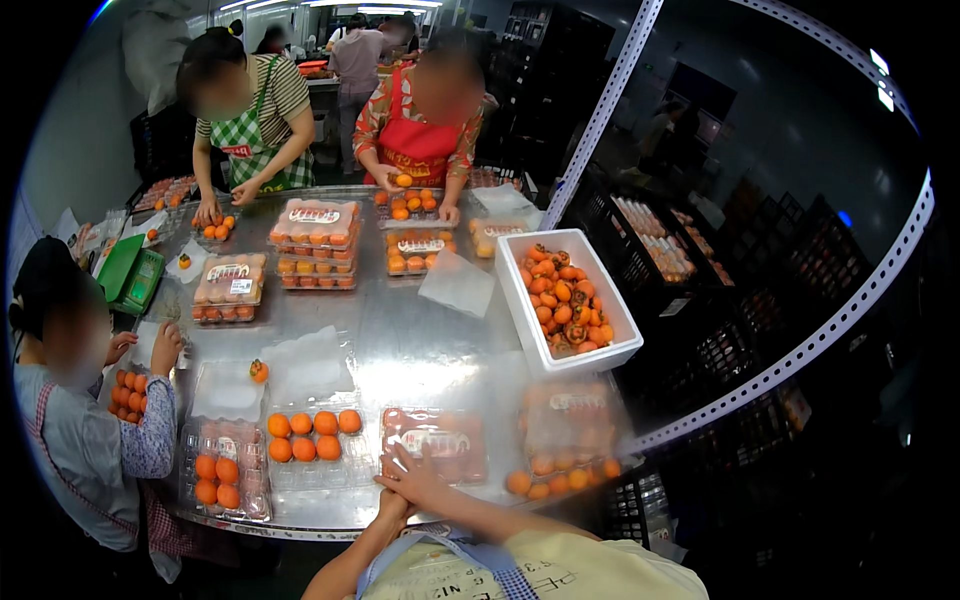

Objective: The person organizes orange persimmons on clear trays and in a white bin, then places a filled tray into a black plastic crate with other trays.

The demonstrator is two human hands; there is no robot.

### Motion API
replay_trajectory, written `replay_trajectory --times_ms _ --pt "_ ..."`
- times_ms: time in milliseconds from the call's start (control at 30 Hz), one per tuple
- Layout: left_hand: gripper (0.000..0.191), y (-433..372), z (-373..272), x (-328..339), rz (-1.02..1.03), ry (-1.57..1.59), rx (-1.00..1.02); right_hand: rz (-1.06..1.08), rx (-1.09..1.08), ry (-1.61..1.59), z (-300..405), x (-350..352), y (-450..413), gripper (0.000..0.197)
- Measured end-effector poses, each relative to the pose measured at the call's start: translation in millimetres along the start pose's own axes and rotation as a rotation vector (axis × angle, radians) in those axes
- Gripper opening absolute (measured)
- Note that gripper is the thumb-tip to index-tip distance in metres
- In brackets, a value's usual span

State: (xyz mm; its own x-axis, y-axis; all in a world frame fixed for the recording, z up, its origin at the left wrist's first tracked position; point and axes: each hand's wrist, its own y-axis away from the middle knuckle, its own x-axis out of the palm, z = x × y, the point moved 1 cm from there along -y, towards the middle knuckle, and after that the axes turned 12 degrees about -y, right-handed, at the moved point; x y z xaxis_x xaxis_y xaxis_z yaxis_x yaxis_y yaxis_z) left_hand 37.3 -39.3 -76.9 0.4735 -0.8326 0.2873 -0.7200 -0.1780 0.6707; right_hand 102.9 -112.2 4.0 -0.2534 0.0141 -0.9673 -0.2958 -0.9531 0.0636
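Observation:
My right hand [414, 474] lies with fingers spread on the near edge of a closed clear plastic clamshell pack [457, 442] of orange fruit. Just below it, my left hand [394, 508] is at the table's near edge, partly covered by the right; its fingers are not clear. To the left sits an open plastic tray [247, 465] with several persimmons in it. Beside that, another open clamshell [352, 454] holds two rows of persimmons [327, 421]. On the right, a blurred closed pack [566, 431] has more orange fruit at its near side.
A white foam box [517, 330] of persimmons stands at the table's right, by a perforated metal post [600, 112]. Stacked packs [315, 232] stand farther back on the metal table [390, 330]. Two people work across the table and one at the left. Black crates [637, 247] hold packs at right.

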Motion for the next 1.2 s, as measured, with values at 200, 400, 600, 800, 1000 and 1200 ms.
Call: replay_trajectory --times_ms 200,400,600,800,1000,1200 --pt "0.057 -2.2 7.5 7.9 -0.099 -0.083 0.131 -0.124 0.012 0.061 -5.4 22.0 6.5 0.047" --pt "0.045 10.4 -1.2 16.1 -0.062 -0.014 0.155 -0.111 -0.012 0.043 -3.7 13.9 10.5 0.043" --pt "0.035 -43.8 44.9 -0.3 -0.129 -0.241 0.328 -0.111 -0.008 -0.175 -15.7 15.6 -0.8 0.041" --pt "0.029 -80.8 77.6 -13.0 -0.208 -0.598 0.596 -0.242 -0.145 -0.148 -7.3 -12.3 -1.5 0.039" --pt "0.027 -59.3 69.5 -19.9 -0.195 -0.469 0.480 -0.222 -0.117 0.012 5.3 -4.6 -1.0 0.037" --pt "0.028 -42.1 55.7 -18.7 -0.201 -0.222 0.213 -0.113 -0.090 -0.053 -5.4 -0.3 1.4 0.054"
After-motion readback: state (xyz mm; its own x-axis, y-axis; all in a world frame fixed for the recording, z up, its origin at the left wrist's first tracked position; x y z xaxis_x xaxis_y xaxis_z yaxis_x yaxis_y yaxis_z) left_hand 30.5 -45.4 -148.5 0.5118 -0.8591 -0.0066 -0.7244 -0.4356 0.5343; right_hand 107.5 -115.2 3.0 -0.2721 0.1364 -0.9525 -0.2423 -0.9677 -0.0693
